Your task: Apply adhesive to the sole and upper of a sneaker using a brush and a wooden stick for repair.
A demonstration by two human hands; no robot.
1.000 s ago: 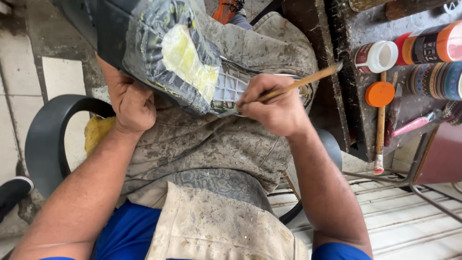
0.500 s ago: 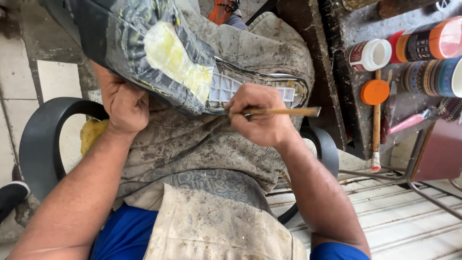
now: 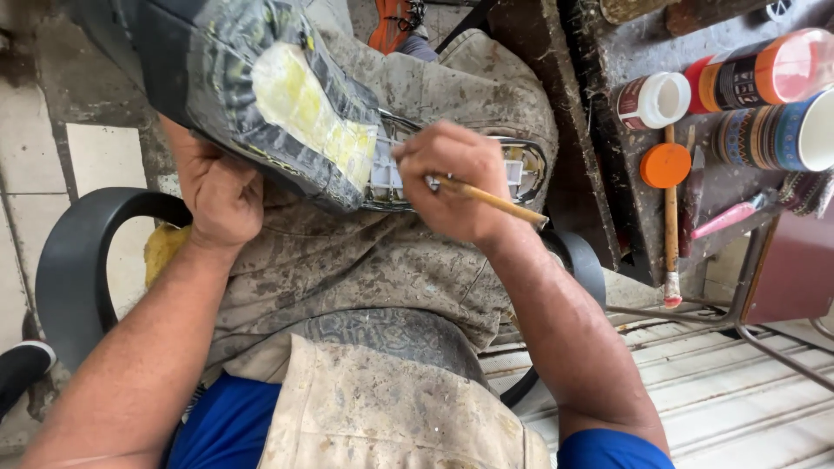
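Note:
A worn shoe (image 3: 261, 104) lies sole-up on my lap, its grey sole smeared with a yellowish patch of glue. My left hand (image 3: 217, 195) grips the shoe from below at its left side. My right hand (image 3: 456, 178) is closed on a thin wooden brush (image 3: 495, 201), whose handle points right and whose tip, hidden by my fingers, meets the pale grid-patterned part of the sole (image 3: 387, 174). A stained canvas apron (image 3: 365, 260) covers my knees under the shoe.
A dirty workbench (image 3: 625, 130) stands at the right with a white-capped jar (image 3: 651, 100), an orange lid (image 3: 665, 165), cans, a patterned cup (image 3: 782, 135), a second long brush (image 3: 671, 226) and a pink tool (image 3: 725, 217). Black chair armrests (image 3: 74, 269) flank me.
My right hand has slid left along the sole, and the brush handle has swung from pointing up-right to down-right. The left hand keeps its grip on the shoe.

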